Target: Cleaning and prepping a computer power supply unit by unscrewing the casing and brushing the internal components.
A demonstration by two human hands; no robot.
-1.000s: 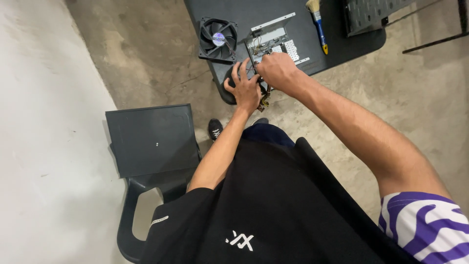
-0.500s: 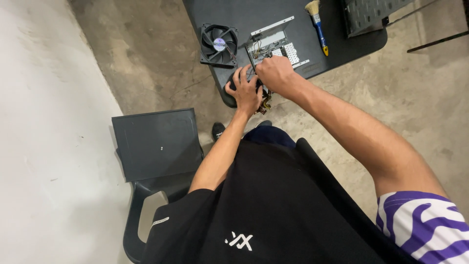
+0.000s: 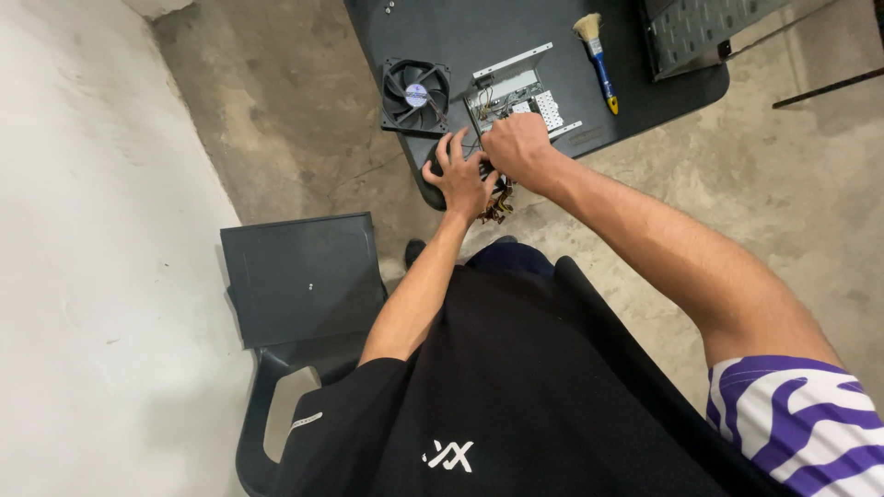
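Nearest the camera, black shirt filling the lower frame, with a purple-and-white striped sleeve at the bottom right. Off to the left on the concrete floor, a dark flat panel lying across the seat of a dark chair.

Further out, at the near edge of the black worktop, both hands on the job. Left hand flat and spread, fingers fanned out, pressing down right at the near left corner of the worktop. Right hand just beside it, touching it, curled tight with knuckles up over the near end of an opened metal power-supply case; whatever sits between those fingers hidden, so cannot tell what is pinched. Bundle of yellow and dark wires hanging off the worktop edge just under the two hands.

Beyond the left hand, black square cooling fan lying flat near the left edge, just beside the case. Past the case towards the right, small brush with pale bristles and a blue-and-yellow handle. Far right corner: grey perforated metal cover.
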